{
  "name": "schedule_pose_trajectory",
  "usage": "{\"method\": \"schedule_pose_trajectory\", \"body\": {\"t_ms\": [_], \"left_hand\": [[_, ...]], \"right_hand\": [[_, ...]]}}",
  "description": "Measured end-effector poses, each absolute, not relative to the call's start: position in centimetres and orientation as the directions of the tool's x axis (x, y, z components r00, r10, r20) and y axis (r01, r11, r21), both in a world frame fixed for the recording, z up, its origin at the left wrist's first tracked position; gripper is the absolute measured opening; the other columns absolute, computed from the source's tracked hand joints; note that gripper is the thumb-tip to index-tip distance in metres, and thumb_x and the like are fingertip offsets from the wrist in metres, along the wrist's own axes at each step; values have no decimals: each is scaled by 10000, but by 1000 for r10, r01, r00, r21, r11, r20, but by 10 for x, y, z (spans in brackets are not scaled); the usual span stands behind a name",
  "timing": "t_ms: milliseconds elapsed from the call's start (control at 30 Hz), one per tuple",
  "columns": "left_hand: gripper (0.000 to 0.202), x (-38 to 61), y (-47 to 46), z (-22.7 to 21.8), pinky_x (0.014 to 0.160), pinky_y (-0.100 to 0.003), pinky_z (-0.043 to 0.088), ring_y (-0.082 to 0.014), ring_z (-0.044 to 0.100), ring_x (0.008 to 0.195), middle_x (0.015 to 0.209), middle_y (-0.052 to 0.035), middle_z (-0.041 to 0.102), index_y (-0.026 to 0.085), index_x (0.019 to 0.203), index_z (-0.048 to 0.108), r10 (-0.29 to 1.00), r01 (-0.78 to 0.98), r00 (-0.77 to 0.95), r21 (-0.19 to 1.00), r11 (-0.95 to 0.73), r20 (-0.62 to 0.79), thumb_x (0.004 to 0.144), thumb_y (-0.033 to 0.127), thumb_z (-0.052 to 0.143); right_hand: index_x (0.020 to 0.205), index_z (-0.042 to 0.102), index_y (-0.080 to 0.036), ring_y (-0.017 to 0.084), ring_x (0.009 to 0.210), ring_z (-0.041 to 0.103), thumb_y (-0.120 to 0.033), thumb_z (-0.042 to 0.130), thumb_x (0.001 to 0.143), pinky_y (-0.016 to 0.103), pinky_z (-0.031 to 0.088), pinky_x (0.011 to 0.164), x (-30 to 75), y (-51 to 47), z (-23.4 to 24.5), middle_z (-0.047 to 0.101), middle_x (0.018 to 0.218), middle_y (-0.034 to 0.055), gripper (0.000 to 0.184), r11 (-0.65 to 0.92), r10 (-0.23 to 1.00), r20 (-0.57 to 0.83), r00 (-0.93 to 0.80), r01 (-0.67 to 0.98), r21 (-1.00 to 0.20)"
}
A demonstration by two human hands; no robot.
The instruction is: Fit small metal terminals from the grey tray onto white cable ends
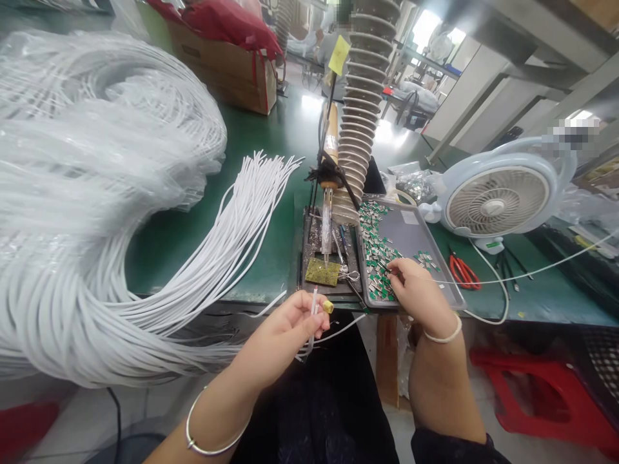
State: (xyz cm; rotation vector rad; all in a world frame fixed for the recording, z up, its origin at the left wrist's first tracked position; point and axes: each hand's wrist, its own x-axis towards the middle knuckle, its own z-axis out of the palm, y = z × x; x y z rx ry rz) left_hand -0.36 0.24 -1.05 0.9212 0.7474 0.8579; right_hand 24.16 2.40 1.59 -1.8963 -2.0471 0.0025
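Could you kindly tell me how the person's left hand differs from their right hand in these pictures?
The left hand is raised in front of the bench edge, pinching a thin white wire beside a small yellow part, while the right hand reaches into the metal tray among green components. The left wrist wears a silver bangle, the right a pale bracelet. Both hands are bare.

Two hands: left hand (pixel 280 336), right hand (pixel 420 298). Two bracelets: one left (pixel 213 433), one right (pixel 442 336). One white wire (pixel 314 316) in left hand. One white cable bundle (pixel 97 193). One soldering iron (pixel 330 145), one metal tray (pixel 411 241), one desk fan (pixel 498 206), one red-handled scissors (pixel 464 272), one cardboard box (pixel 217 71), one red stool (pixel 541 393). Green components (pixel 377 270): too many to count.
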Motion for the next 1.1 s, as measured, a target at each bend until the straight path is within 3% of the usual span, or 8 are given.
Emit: {"method": "schedule_pose_trajectory", "body": {"t_ms": [133,333,467,767,900,1100], "left_hand": [[89,0,2,-13,638,-226,413,-77,512,657,872,4,565,186,730,573,893,-366,422,871,328,-159,771,238,632],[110,3,1,-15,558,-196,370,-65,482,588,729,27,575,190,750,534,901,-364,398,871,330,-175,805,257,601],[120,4,0,-15,509,-184,309,-58,421,535,631,48,547,197,772,511,901,-315,384,888,334,-202,830,283,572],[121,15,0,-8,506,-195,288,-66,382,534,610,54,488,187,801,546,931,-368,318,882,296,-179,813,301,587],[152,20,0,-2,488,-191,276,-68,370,501,535,75,457,191,777,514,944,-439,274,849,294,-186,793,313,604],[158,22,2,4,494,-186,287,-62,350,492,525,76,442,175,741,516,954,-422,237,865,272,-184,807,304,578]], "right_hand": [[855,583,-168,184,701,571,-156,425,805,315,446,661,240,22,15,631,781,68,167,142,942,332,-49,955,-260],[859,547,-182,164,698,560,-152,432,825,297,463,652,234,16,14,584,755,41,124,235,827,562,-14,916,-324],[864,534,-190,155,705,529,-121,437,833,294,451,643,221,10,17,547,756,31,123,330,772,635,-21,867,-373],[931,566,-218,148,841,560,-32,453,829,316,468,765,175,-9,17,589,873,28,241,515,787,615,-57,610,-602],[975,577,-224,158,873,571,-61,475,832,316,500,740,163,-12,10,596,930,43,240,471,831,556,4,527,-707],[884,571,-225,109,645,578,-154,510,844,266,506,596,153,-12,3,555,796,2,102,336,907,408,106,406,-850]]}}
